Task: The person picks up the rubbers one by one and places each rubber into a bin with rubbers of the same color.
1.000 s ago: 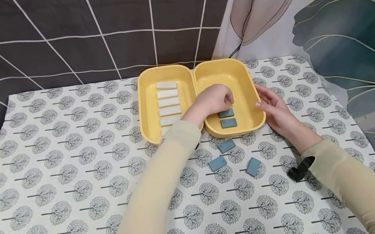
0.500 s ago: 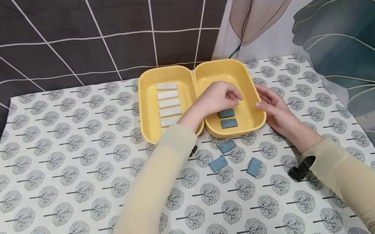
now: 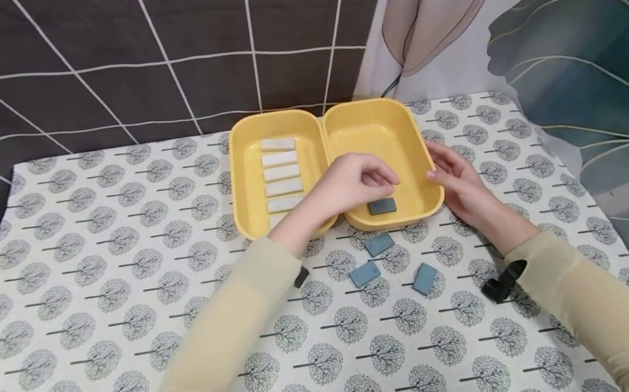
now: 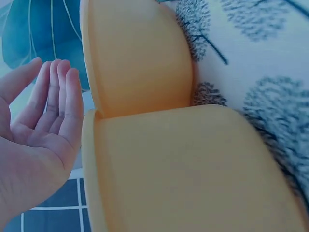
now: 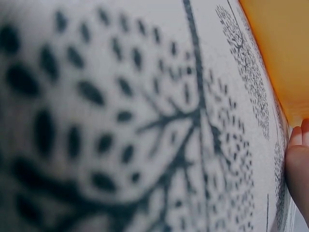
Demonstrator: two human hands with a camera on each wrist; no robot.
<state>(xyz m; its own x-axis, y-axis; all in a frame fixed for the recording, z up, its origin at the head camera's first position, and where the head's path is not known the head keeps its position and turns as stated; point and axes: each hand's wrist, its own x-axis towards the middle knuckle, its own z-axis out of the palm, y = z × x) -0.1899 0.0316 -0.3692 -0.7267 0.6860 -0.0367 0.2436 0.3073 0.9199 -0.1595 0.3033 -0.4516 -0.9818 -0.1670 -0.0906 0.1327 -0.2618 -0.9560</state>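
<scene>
An opened yellow box has two halves side by side: a left half [image 3: 250, 186] and a right half [image 3: 404, 132]. My left hand [image 3: 352, 182] is over the right half, its fingers loosely bent and holding nothing; the left wrist view has the bare palm [image 4: 38, 145]. Just below those fingers lies a blue rectangular block [image 3: 381, 206]; the hand covers what is farther back. My right hand [image 3: 466, 188] holds the right wall, thumb tip on the rim and fingers along the outside. In the right wrist view only some fingertips [image 5: 300, 137] show.
Several white blocks [image 3: 282, 173] form a column in the left half. On the tree-patterned cloth in front lie three blue blocks, a near one [image 3: 425, 279], a middle one [image 3: 364, 274] and a far one [image 3: 379, 244]. A dark tiled-pattern curtain [image 3: 147, 92] hangs behind.
My left hand first lifted off a blue block toward the right, then drew back left and nearer, now covering the farther of two blue blocks. My right hand stayed on the box wall.
</scene>
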